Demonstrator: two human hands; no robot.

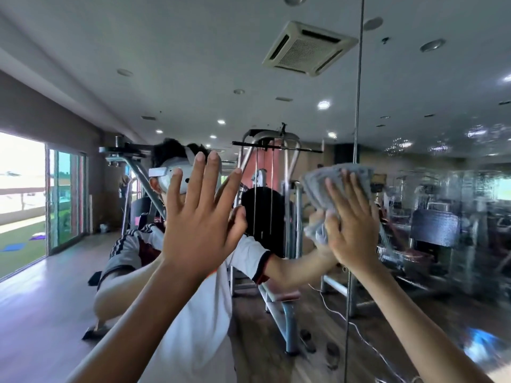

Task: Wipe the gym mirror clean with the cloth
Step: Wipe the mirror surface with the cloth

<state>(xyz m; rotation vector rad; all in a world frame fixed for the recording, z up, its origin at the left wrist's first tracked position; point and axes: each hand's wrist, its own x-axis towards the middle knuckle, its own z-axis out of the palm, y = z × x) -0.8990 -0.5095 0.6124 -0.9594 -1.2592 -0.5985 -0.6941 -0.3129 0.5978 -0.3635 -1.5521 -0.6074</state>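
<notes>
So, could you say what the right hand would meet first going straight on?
The right hand points up the mirror; past the cloth the way looks free, though depth is unclear.

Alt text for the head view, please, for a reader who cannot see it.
A person's right hand presses a grey cloth flat against a gym mirror, near the seam between two panels, while the left hand rests open on the glass. Right of the seam the glass looks streaked; weight machines show reflected.
</notes>
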